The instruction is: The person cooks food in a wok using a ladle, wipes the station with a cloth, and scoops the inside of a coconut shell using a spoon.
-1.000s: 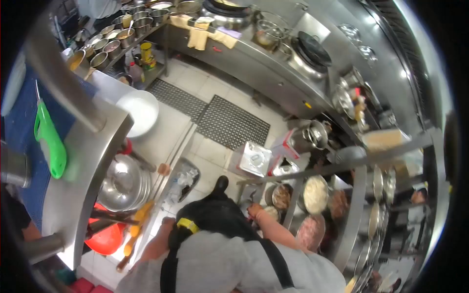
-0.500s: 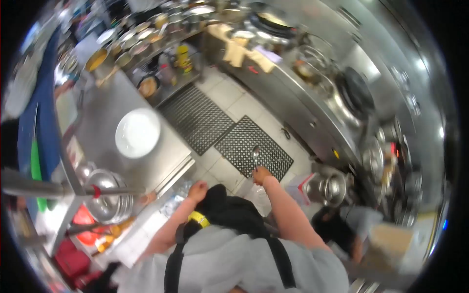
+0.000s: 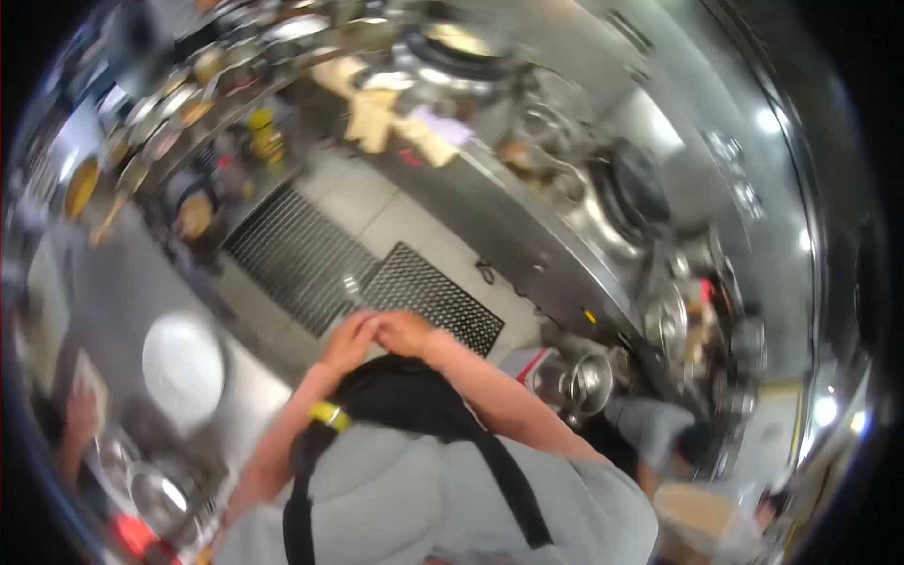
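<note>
In front of my dark apron, my left hand (image 3: 349, 343) and my right hand (image 3: 405, 333) touch, fingers bent inward. A small, shiny, blurred spoon (image 3: 351, 282) shows just beyond the fingertips, in line with my right hand, whose fingers are closed on its handle. My left hand is closed against the right one, and what lies between its fingers is hidden. Black perforated mats (image 3: 435, 299) lie on the tiled floor beyond my hands. To the left, a white round container (image 3: 184, 369) rests on the steel counter (image 3: 118, 282).
A co-worker in a grey shirt (image 3: 650, 428) bends down at the lower right beside metal pots (image 3: 590, 384). Another person's hand (image 3: 82, 411) shows at the far left. A steel stove counter (image 3: 508, 217) with woks and cloths (image 3: 372, 120) runs across the far side.
The view has turned and moved towards the mats. My hands, apart before, have come together. The spoon, seen clearly in my right hand half a second ago, is now blurred.
</note>
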`<state>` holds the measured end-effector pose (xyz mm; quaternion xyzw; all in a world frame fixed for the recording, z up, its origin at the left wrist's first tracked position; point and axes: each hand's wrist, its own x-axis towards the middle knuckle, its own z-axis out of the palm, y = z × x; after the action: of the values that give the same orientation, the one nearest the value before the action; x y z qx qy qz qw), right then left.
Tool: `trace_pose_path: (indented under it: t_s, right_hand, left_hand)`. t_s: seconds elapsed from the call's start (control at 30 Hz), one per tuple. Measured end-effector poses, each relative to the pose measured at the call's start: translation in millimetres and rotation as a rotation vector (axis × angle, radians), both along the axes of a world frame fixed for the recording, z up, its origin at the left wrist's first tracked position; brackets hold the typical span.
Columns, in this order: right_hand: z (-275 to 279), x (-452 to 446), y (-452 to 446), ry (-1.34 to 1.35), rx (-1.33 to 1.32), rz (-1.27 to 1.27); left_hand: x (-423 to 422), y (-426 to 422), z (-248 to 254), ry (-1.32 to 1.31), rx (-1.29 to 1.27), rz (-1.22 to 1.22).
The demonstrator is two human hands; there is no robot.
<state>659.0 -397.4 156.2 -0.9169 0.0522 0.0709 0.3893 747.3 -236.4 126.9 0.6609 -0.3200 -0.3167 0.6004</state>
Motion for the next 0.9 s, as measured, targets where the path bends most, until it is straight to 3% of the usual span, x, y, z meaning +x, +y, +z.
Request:
trace_pose_path:
  t_s: [0.03, 0.07, 0.13, 0.23, 0.3, 0.43, 0.47, 0.53, 0.57, 0.63, 0.67, 0.7, 0.77, 0.9]
  right_hand:
    - [-18.3, 11.1, -4.9, -0.070, 0.071, 0.000]
    - [1.2, 20.1, -8.2, -0.039, 0.128, 0.023]
    - [-17.2, 30.7, -17.0, -0.027, 0.049, 0.050]
    - [14.7, 48.3, -39.3, 0.042, 0.185, 0.114]
    - [3.8, 66.3, -54.0, -0.004, 0.240, 0.143]
    - [10.5, 97.3, -94.6, -0.005, 0.330, 0.237]
    - [22.7, 102.8, -110.2, 0.012, 0.293, 0.287]
    - [18.0, 110.9, -135.4, 0.086, 0.229, 0.227]
    - [9.6, 106.3, -147.3, -0.061, 0.296, 0.160]
    - [11.2, 105.9, -173.4, 0.184, 0.292, 0.137]
    - [-0.5, 100.7, -185.1, 0.161, 0.363, 0.107]
    - [-43.5, 100.5, -199.5, 0.213, 0.497, 0.095]
    - [-49.0, 96.7, -216.6, 0.428, 0.735, -0.073]
    - [-61.7, 92.6, -236.5, 0.497, 0.576, -0.034]
  left_hand:
    - [8.4, -5.0, 2.0, 0.036, 0.124, 0.038]
    - [17.4, -5.9, 4.8, 0.024, 0.100, 0.042]
    - [33.0, -9.5, -13.1, 0.020, 0.088, 0.062]
    - [40.0, -28.4, 2.0, 0.213, -0.037, 0.105]
    - [46.4, -44.0, -2.2, 0.266, -0.097, 0.226]
    - [62.3, -70.7, 23.0, 0.363, -0.151, 0.626]
    - [72.5, -74.4, 15.2, 0.454, -0.308, 0.770]
    - [82.0, -72.0, 37.4, 0.447, -0.294, 1.035]
    - [90.0, -58.4, 46.3, 0.432, -0.270, 1.186]
    - [94.2, -23.6, 57.4, 0.415, -0.280, 1.370]
    - [90.5, -3.7, 54.0, 0.376, -0.340, 1.441]
    - [90.1, 23.1, 45.3, 0.292, -0.282, 1.537]
    - [69.5, 55.4, 67.4, 0.241, -0.266, 1.654]
    - [23.2, 127.9, 70.5, 0.356, -0.018, 1.759]
